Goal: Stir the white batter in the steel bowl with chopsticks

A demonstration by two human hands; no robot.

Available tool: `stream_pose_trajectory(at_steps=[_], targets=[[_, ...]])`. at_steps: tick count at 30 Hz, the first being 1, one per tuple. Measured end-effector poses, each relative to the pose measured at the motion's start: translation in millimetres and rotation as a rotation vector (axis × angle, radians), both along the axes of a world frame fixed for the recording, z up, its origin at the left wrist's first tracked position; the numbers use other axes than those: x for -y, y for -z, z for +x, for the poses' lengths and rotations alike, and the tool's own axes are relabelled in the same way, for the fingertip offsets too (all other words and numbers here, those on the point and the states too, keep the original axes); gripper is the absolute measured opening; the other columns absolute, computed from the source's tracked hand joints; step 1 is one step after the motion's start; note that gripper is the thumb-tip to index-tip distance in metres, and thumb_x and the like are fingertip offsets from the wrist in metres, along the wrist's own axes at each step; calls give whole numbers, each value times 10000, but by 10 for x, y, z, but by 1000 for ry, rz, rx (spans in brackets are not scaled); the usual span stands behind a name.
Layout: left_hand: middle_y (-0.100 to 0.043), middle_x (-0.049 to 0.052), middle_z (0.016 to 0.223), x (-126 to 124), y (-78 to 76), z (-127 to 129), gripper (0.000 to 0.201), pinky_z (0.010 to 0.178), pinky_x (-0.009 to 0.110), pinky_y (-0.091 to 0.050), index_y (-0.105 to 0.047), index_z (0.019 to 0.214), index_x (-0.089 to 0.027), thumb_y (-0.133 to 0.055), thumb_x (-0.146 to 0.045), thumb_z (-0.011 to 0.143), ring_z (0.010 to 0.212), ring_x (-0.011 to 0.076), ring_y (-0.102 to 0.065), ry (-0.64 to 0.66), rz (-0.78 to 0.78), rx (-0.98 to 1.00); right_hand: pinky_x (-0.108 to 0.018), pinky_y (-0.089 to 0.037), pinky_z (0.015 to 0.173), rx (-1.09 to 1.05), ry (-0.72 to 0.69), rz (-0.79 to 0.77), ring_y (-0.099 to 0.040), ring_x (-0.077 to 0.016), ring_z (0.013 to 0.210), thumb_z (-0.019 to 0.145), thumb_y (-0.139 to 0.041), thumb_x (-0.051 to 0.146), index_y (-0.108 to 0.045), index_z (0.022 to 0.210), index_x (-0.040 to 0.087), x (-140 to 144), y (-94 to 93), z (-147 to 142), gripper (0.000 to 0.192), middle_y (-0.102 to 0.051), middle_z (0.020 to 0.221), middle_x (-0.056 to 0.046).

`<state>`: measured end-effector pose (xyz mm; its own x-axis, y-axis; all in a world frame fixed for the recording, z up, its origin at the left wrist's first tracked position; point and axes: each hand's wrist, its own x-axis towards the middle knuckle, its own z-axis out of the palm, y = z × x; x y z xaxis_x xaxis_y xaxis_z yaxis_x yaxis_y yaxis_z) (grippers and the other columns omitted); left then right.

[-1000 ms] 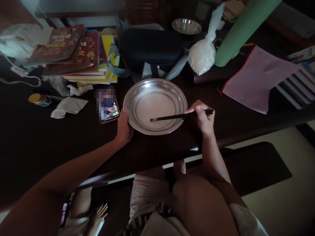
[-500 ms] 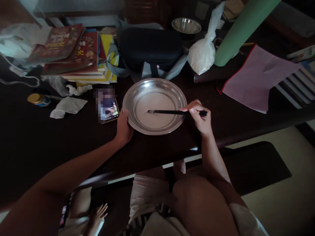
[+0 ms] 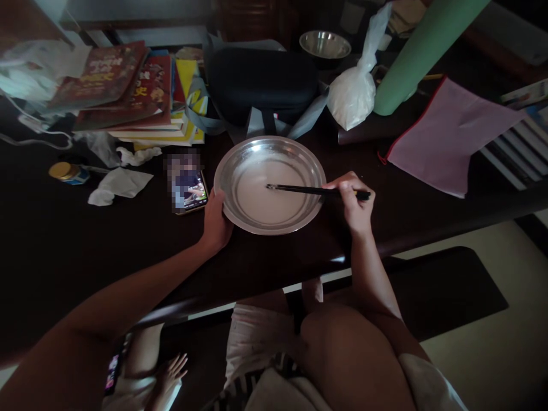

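1. One round metal plate (image 3: 240, 165) sits on a dark table (image 3: 64, 245), near its front edge, holding a thin layer of pale liquid (image 3: 268, 197).
2. The left hand (image 3: 215, 224) grips the plate's near-left rim, fingers closed on the edge.
3. The right hand (image 3: 353, 202), just right of the plate, is clamped around dark chopsticks (image 3: 303, 189) (they look like one pair, lying together); their tips rest in the liquid near the plate's middle.
4. One phone (image 3: 188, 185), screen lit, lies just left of the plate.
5. Behind the plate: one black case (image 3: 261, 80), one knotted white bag (image 3: 353, 94), one small metal bowl (image 3: 324, 44).
6. Behind and left of the plate: one stack of books (image 3: 128, 91). Right of it: one pink pouch (image 3: 445, 134).
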<state>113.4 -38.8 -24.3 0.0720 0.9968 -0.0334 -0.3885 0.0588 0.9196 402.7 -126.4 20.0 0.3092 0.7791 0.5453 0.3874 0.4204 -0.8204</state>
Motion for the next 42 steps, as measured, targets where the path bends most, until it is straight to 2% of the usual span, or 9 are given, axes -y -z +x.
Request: stream_pose_trajectory(at_steps=[4, 8, 13, 16, 19, 25, 31, 37, 42], targets=[[-790, 68, 1041, 3, -3, 4, 432, 952, 393, -654, -695, 1008, -206, -852, -557, 809, 1117, 296, -757, -5, -3, 15, -371, -540, 690, -118, -13, -7, -693, -172, 689, 1033, -615, 514, -782, 767, 310, 11, 4, -6, 374, -757, 721, 20], [-796, 73, 1067, 16, -11, 19, 383, 938, 396, -665, -709, 983, -220, -844, -534, 809, 1141, 314, -754, -28, -23, 22, -412, -581, 823, 53, -119, -40, -733, -206, 855, 1013, -650, 510, -805, 817, 322, 1, -1, -7, 312, -778, 769, 9], [-798, 69, 1035, 21, -33, 40, 415, 896, 390, -675, -708, 925, -230, -872, -574, 761, 1078, 311, -763, -50, -29, 3, -400, -567, 731, -89, 83, 17, -700, -193, 722, 1017, -620, 548, -758, 734, 302, 2, 5, -9, 400, -740, 703, 2], [-796, 66, 1018, 24, -49, 39, 424, 903, 400, -673, -714, 961, -232, -860, -581, 769, 1090, 314, -760, -46, -18, -15, -379, -554, 685, -127, -14, -20, -687, -178, 680, 1019, -622, 531, -768, 748, 305, 8, 19, -7, 382, -745, 708, 11], [-795, 71, 1050, 28, -56, 34, 369, 941, 413, -665, -707, 963, -232, -827, -545, 809, 1161, 323, -742, -38, -18, -32, -399, -570, 779, 7, -114, -59, -719, -197, 809, 1007, -651, 515, -800, 805, 316, 0, 20, -2, 320, -771, 768, 7], [-782, 87, 1075, 45, -89, 42, 363, 984, 422, -658, -696, 976, -233, -814, -538, 819, 1235, 335, -716, -43, -30, -47, -388, -554, 717, -97, 85, -14, -683, -184, 702, 1019, -599, 576, -739, 725, 292, 10, 5, -16, 432, -723, 697, 5], [-779, 79, 1031, 45, -104, 50, 329, 979, 412, -656, -683, 928, -234, -809, -519, 824, 1216, 330, -718, -51, -35, -63, -388, -560, 792, 19, -105, -49, -717, -191, 822, 1010, -654, 498, -793, 797, 319, 11, -8, -13, 312, -755, 743, 13], [-781, 79, 1054, 25, -56, 35, 352, 933, 413, -661, -688, 938, -241, -810, -550, 821, 1172, 327, -731, -36, -12, -43, -405, -546, 715, -79, 99, -17, -687, -197, 703, 1020, -583, 595, -741, 729, 306, 9, -14, -10, 440, -724, 683, 4], [-780, 70, 1039, 28, -60, 27, 335, 945, 402, -645, -700, 966, -224, -770, -541, 882, 1200, 320, -722, -15, 2, -61, -416, -567, 826, 55, -112, -78, -718, -205, 852, 997, -644, 565, -798, 813, 336, 5, -17, -19, 331, -766, 756, 17]])
